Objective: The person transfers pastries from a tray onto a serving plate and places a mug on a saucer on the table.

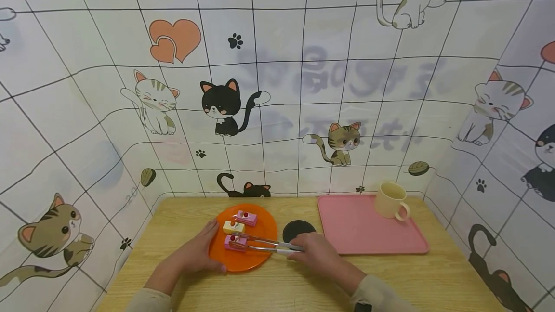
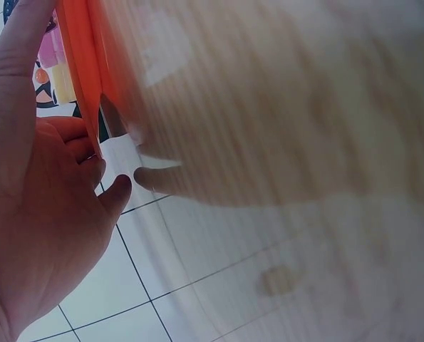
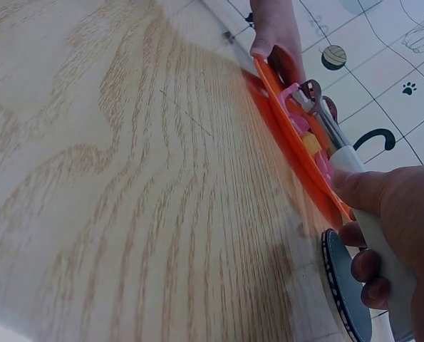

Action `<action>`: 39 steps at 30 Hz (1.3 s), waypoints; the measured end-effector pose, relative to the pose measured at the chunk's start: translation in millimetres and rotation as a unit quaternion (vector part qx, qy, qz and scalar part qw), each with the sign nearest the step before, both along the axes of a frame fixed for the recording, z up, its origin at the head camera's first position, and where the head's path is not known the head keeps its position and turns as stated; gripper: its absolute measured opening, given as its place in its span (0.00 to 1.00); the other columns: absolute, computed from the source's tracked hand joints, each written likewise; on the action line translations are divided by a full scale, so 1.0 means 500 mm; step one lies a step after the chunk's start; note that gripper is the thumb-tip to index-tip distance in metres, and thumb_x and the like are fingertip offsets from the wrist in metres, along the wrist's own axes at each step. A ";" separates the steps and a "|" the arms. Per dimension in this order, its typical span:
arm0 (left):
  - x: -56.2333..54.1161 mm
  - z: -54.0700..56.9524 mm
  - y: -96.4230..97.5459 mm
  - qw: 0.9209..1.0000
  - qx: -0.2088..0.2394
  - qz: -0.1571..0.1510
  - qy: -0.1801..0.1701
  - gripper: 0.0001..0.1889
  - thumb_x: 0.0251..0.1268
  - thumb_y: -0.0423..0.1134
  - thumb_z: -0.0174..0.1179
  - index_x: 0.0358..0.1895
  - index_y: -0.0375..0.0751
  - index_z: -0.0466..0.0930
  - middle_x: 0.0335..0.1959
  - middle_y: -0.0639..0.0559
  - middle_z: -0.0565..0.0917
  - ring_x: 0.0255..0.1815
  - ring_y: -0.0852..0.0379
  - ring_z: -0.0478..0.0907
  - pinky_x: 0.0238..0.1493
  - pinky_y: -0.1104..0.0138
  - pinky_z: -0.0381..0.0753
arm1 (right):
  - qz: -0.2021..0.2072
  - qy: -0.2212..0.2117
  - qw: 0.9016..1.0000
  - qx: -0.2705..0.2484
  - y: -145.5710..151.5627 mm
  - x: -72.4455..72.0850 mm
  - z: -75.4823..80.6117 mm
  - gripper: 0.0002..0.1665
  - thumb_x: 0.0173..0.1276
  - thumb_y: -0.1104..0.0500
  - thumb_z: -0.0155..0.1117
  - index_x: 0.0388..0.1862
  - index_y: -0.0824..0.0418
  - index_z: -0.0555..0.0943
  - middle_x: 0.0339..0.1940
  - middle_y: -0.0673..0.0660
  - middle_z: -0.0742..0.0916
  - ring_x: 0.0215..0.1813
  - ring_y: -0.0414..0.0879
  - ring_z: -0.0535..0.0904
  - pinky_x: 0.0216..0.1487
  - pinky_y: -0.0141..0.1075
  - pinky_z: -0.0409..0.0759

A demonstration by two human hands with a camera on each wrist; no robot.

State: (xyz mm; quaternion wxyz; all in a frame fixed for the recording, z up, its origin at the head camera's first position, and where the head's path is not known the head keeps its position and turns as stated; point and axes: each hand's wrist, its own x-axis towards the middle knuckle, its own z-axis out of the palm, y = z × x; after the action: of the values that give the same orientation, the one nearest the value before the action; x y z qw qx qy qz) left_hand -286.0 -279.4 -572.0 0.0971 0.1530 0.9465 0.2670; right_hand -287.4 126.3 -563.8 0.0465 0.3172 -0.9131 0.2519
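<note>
An orange plate [image 1: 265, 223] sits on the wooden table with three toy cake slices on it. A pink slice [image 1: 249, 219] lies at the back, a yellow one [image 1: 230, 228] in the middle and another pink one [image 1: 229, 246] in front. My left hand [image 1: 196, 252] holds the plate's left rim, its thumb at the near edge and its fingers farther back. My right hand [image 1: 318, 255] grips tongs [image 1: 277, 250] by their white handles. The metal tips lie over the front pink slice; I cannot tell whether they pinch it.
A black round coaster [image 1: 298, 230] lies between the plate and a pink tray [image 1: 355, 227]. On the tray's back right stands a beige mug [image 1: 388, 201]. Cat-printed sheeting [image 1: 286, 110] rises behind the table and along both sides.
</note>
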 end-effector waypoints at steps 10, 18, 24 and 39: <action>0.003 0.005 0.000 1.000 0.008 -0.004 0.000 0.74 0.45 0.65 0.88 0.89 0.31 0.54 0.92 0.34 0.50 0.91 0.30 0.44 0.85 0.33 0.55 | 0.004 -0.002 1.000 -0.005 0.002 -0.004 -0.009 0.15 0.66 0.49 0.85 0.48 0.53 0.96 0.37 0.43 0.92 0.38 0.35 0.84 0.40 0.36 0.86; 0.005 0.005 0.001 1.000 0.006 -0.004 0.001 0.74 0.46 0.65 0.87 0.89 0.30 0.53 0.92 0.34 0.50 0.91 0.30 0.44 0.85 0.34 0.54 | 0.004 -0.007 1.000 -0.009 0.004 -0.005 -0.015 0.15 0.65 0.49 0.86 0.47 0.52 0.95 0.36 0.42 0.91 0.37 0.34 0.83 0.39 0.36 0.84; 0.004 0.003 0.000 1.000 0.008 -0.001 0.001 0.74 0.45 0.66 0.87 0.89 0.31 0.53 0.92 0.35 0.49 0.92 0.31 0.44 0.86 0.36 0.53 | -0.004 -0.013 1.000 0.001 0.006 -0.004 -0.014 0.18 0.65 0.46 0.86 0.49 0.51 0.95 0.37 0.42 0.91 0.39 0.36 0.84 0.41 0.38 0.86; 0.005 0.006 0.003 1.000 0.004 0.004 -0.007 0.74 0.45 0.67 0.86 0.90 0.33 0.53 0.92 0.36 0.49 0.92 0.33 0.43 0.86 0.36 0.54 | -0.002 -0.017 1.000 0.004 0.007 -0.003 -0.021 0.18 0.65 0.45 0.86 0.48 0.51 0.92 0.32 0.37 0.83 0.32 0.33 0.73 0.35 0.34 0.76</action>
State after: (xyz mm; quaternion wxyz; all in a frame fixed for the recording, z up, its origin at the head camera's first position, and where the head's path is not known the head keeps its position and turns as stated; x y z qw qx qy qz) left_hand -283.6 -278.1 -568.8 0.1022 0.1481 0.9454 0.2718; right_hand -289.0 130.0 -574.4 0.0306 0.3111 -0.9153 0.2539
